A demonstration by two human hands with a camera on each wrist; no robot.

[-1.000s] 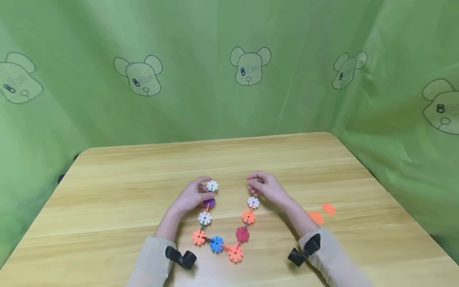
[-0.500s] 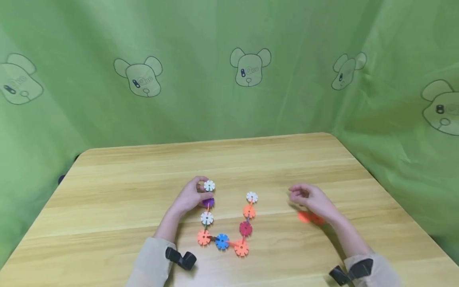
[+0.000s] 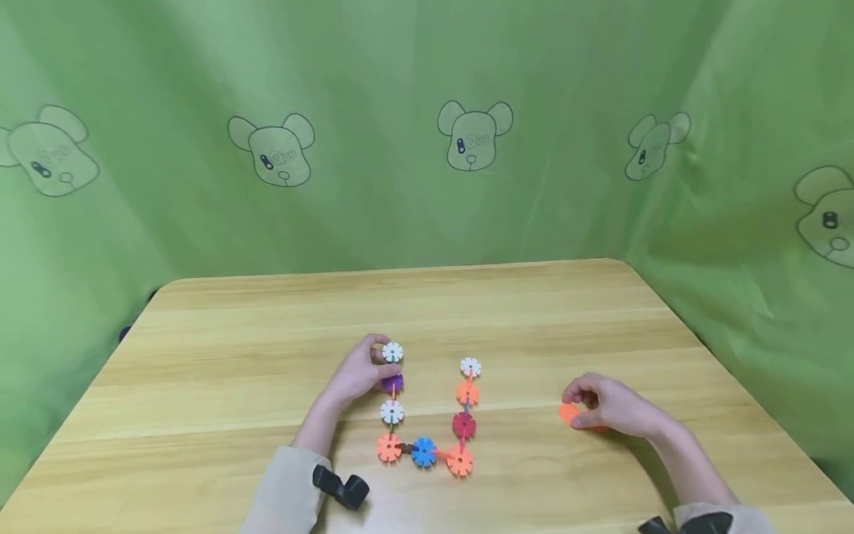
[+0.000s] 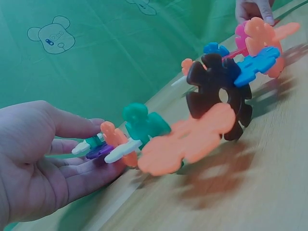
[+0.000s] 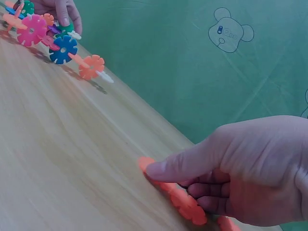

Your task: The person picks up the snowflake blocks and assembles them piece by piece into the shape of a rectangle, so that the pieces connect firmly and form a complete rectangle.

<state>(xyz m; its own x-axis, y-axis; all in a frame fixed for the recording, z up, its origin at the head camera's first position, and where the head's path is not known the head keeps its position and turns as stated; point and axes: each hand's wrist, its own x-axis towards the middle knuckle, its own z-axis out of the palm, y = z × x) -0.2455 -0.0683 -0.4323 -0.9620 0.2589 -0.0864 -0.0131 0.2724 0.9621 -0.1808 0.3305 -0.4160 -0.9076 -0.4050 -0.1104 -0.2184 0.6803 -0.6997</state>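
A U-shaped chain of slotted plastic snowflake discs lies on the table, with flat discs joined by edge-on ones. My left hand (image 3: 353, 373) grips its left arm by the purple disc (image 3: 394, 383), just below the white end disc (image 3: 392, 352). Along the bottom are an orange disc (image 3: 389, 448), a blue disc (image 3: 424, 452) and another orange one. The right arm rises past a crimson disc (image 3: 464, 425) to a white disc (image 3: 470, 367). Farther right, my right hand (image 3: 617, 404) pinches a loose orange disc (image 5: 147, 166) between thumb and fingers, low at the tabletop.
More loose orange discs (image 5: 187, 207) lie under and beside the right hand, partly hidden by it. The wooden table (image 3: 267, 311) ends at a green curtain (image 3: 373, 208) behind and at the sides. Each wrist wears a black camera (image 3: 343, 486).
My right hand has left the chain's right end, moved right and come down onto the loose orange discs. The chain's right arm has swung more upright. My left hand keeps its grip.
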